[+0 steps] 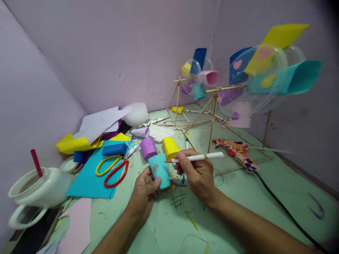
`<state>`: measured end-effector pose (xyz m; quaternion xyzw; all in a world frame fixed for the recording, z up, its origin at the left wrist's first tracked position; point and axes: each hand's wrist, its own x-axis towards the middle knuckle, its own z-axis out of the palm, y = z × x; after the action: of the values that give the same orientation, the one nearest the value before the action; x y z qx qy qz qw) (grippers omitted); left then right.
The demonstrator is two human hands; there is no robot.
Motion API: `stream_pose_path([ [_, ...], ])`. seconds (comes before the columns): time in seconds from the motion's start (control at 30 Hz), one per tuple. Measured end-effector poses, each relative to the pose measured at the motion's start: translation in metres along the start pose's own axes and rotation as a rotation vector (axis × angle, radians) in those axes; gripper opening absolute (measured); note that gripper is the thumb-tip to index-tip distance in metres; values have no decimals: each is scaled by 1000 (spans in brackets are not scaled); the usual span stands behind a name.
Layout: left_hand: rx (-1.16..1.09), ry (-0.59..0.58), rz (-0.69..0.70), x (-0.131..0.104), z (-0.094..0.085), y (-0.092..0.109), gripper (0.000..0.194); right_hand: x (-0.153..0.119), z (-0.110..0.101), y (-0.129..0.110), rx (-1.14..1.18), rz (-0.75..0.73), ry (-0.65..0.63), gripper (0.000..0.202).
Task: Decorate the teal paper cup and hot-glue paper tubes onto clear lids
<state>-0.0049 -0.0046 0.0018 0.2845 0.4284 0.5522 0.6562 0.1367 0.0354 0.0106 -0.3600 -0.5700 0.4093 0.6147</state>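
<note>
Forearms (249,218) — left grip (145,188) closed on cyan tube (162,173), right grip (198,174) on marker (214,155)

Turquoise tube (162,172) and marker (210,156) in fingers (184,161)

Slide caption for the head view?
Left hand holds a turquoise paper tube; right hand holds a slim white marker near it.
</note>
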Motion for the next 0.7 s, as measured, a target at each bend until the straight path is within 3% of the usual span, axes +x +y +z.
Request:
stream_pose_path([
  [0.2, 40, 29, 2, 2, 1, -3, 59, 0, 3, 0, 9, -14, 19, 18],
  [0.3, 39, -39, -10, 1, 0, -6, 58, 5, 2, 1, -41, -36, 53, 18],
  [0.4, 47, -102, -44, -1, 0, -6, 49, 9, 0, 2, -39, 102, -104, 19],
  [0.53, 14, -146, -61, -4, -1, -3, 46, 10, -1, 6, 151, 380, -305, 41],
  [0.7, -48, -142, -79, -4, -1, -1, 41, 9, -1, 10, 290, 472, -382, 41],
])
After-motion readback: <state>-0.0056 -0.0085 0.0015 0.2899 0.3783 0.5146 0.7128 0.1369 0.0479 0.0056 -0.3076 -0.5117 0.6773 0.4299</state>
